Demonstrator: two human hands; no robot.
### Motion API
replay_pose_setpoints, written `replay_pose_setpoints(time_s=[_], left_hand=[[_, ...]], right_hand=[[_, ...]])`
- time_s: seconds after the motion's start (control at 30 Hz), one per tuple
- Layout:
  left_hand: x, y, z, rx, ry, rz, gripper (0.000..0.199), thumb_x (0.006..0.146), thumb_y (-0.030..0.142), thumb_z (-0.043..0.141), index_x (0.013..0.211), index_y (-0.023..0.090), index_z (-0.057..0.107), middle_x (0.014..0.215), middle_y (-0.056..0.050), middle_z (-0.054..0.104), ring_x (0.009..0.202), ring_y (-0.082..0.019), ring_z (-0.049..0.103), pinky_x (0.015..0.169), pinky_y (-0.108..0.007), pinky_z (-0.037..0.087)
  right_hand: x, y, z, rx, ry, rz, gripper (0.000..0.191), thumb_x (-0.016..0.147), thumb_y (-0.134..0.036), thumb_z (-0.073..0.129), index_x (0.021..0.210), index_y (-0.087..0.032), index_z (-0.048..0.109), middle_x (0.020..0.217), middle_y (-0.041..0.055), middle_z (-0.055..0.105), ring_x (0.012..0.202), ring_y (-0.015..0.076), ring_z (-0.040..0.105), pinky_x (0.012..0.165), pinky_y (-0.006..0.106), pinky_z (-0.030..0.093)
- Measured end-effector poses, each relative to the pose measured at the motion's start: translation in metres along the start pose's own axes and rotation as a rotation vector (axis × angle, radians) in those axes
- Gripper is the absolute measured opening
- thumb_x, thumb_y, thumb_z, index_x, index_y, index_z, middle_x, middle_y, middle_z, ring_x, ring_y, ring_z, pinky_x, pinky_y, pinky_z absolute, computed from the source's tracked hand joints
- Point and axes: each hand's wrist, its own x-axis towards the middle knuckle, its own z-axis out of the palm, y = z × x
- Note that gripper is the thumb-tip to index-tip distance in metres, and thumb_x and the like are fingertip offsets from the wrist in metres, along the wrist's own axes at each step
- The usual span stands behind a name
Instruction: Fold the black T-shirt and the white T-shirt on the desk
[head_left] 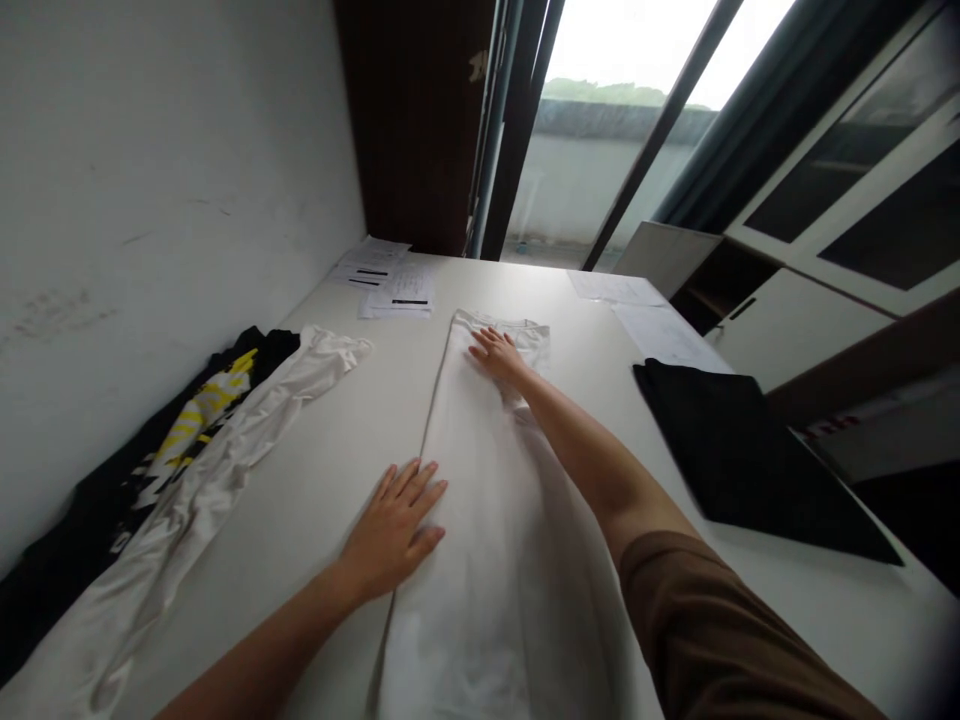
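A long white garment lies lengthwise on the white table, its far end showing a band-like edge. My right hand rests on the cloth near that far end, fingers spread and pointing left. Nearer to me, my left hand lies flat across the garment's left edge, its fingers apart and partly on the cloth. Neither hand grips anything. Some folds run through the cloth under and beside my right forearm.
Rumpled white cloth and a black garment with yellow print lie along the left wall. Papers sit at the far left, more papers at the far right. A folded black cloth lies on the right.
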Motion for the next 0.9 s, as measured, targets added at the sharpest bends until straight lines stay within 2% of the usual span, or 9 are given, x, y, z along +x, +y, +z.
replay_pose_setpoints(time_s=[0.13, 0.23, 0.37, 0.53, 0.67, 0.77, 0.83, 0.9], left_hand=[[-0.002, -0.002, 0.004, 0.017, 0.040, 0.000, 0.058, 0.102, 0.045, 0.050, 0.157, 0.029, 0.039, 0.169, -0.003, 0.025, 0.157, -0.027, 0.018, 0.128, -0.054, 0.016], [-0.005, 0.000, 0.008, 0.047, 0.055, 0.015, 0.060, 0.102, 0.044, 0.050, 0.158, 0.029, 0.037, 0.169, -0.004, 0.023, 0.157, -0.027, 0.015, 0.127, -0.053, 0.015], [-0.006, 0.000, 0.011, 0.073, 0.056, 0.017, 0.058, 0.103, 0.045, 0.047, 0.158, 0.029, 0.037, 0.169, -0.005, 0.024, 0.157, -0.027, 0.015, 0.127, -0.053, 0.015], [-0.016, 0.010, 0.013, 0.135, 0.008, 0.056, 0.058, 0.106, 0.044, 0.040, 0.161, 0.026, 0.033, 0.170, -0.008, 0.021, 0.158, -0.027, 0.013, 0.127, -0.054, 0.012], [-0.036, 0.029, 0.012, 0.174, -0.041, 0.183, 0.058, 0.108, 0.044, 0.036, 0.163, 0.029, 0.025, 0.170, -0.007, 0.018, 0.158, -0.025, 0.013, 0.127, -0.053, 0.011], [-0.056, 0.042, 0.011, 0.191, -0.050, 0.243, 0.058, 0.108, 0.045, 0.035, 0.163, 0.031, 0.024, 0.170, -0.005, 0.019, 0.158, -0.024, 0.013, 0.127, -0.051, 0.011], [-0.071, 0.049, 0.010, 0.205, -0.047, 0.261, 0.057, 0.108, 0.044, 0.035, 0.163, 0.032, 0.024, 0.170, -0.005, 0.020, 0.158, -0.024, 0.014, 0.127, -0.051, 0.011], [-0.086, 0.056, 0.011, 0.220, -0.034, 0.271, 0.057, 0.108, 0.043, 0.036, 0.163, 0.032, 0.025, 0.170, -0.005, 0.021, 0.157, -0.024, 0.015, 0.127, -0.051, 0.012]], right_hand=[[-0.107, 0.035, -0.016, 0.037, 0.120, -0.011, 0.053, 0.105, -0.047, 0.040, 0.149, -0.022, 0.052, 0.157, 0.0116, 0.045, 0.151, 0.0297, 0.032, 0.122, 0.057, 0.026], [-0.185, 0.045, -0.026, 0.074, 0.151, 0.005, 0.049, 0.105, -0.045, 0.037, 0.142, -0.023, 0.060, 0.150, 0.0104, 0.054, 0.143, 0.0268, 0.045, 0.118, 0.049, 0.038], [-0.261, 0.027, -0.040, 0.061, 0.165, -0.027, 0.046, 0.105, -0.040, 0.038, 0.143, -0.025, 0.060, 0.147, 0.0082, 0.057, 0.138, 0.0261, 0.051, 0.116, 0.047, 0.043], [-0.343, -0.012, -0.057, 0.058, 0.091, -0.131, 0.047, 0.104, -0.036, 0.042, 0.149, -0.029, 0.054, 0.153, 0.0066, 0.051, 0.144, 0.0276, 0.045, 0.120, 0.052, 0.037], [-0.393, -0.040, -0.069, 0.076, 0.039, -0.184, 0.050, 0.103, -0.032, 0.045, 0.153, -0.029, 0.049, 0.156, 0.0083, 0.047, 0.147, 0.0276, 0.041, 0.121, 0.054, 0.033], [-0.413, -0.059, -0.080, 0.104, -0.002, -0.256, 0.056, 0.097, -0.031, 0.053, 0.153, -0.027, 0.048, 0.161, 0.0105, 0.039, 0.150, 0.0294, 0.033, 0.121, 0.055, 0.030], [-0.422, -0.073, -0.088, 0.143, -0.059, -0.356, 0.065, 0.090, -0.035, 0.063, 0.153, -0.027, 0.049, 0.165, 0.0106, 0.030, 0.152, 0.0314, 0.028, 0.122, 0.054, 0.028], [-0.432, -0.089, -0.094, 0.185, -0.108, -0.450, 0.069, 0.085, -0.039, 0.069, 0.152, -0.030, 0.051, 0.166, 0.0096, 0.030, 0.153, 0.0322, 0.027, 0.123, 0.055, 0.023]])
